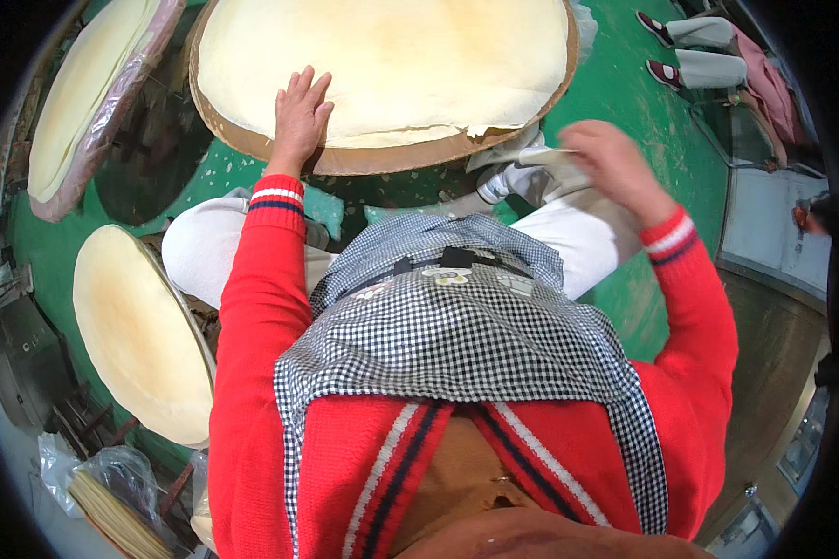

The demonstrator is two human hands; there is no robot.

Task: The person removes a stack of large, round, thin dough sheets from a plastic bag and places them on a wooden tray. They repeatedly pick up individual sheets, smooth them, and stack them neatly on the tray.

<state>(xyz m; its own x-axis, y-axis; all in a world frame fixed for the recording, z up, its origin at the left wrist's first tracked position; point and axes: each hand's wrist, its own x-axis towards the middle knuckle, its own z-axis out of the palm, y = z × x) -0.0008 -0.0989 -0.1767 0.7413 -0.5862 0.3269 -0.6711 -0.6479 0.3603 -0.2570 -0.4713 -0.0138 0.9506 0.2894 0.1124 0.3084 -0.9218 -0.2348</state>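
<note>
A stack of large, round, thin pale sheets of dough or flatbread (391, 70) lies on a round brown board (377, 159) before me. My left hand (302, 119) rests flat on the near left part of the top sheet, fingers spread, nothing gripped. The near edge of the sheets is ragged and torn at the right. My right hand (605, 157) is blurred, raised off the board at its lower right. Its fingers are closed on a thin pale strip (549, 158), perhaps a piece of the sheet; its far end is unclear.
Another sheet stack (98, 91) with plastic-wrapped rim stands at upper left; a further round stack (140, 335) is at my left. Thin sticks or noodles (115, 513) in clear plastic lie at lower left. Pale scraps litter the green floor (622, 84). Another person (713, 63) is at upper right.
</note>
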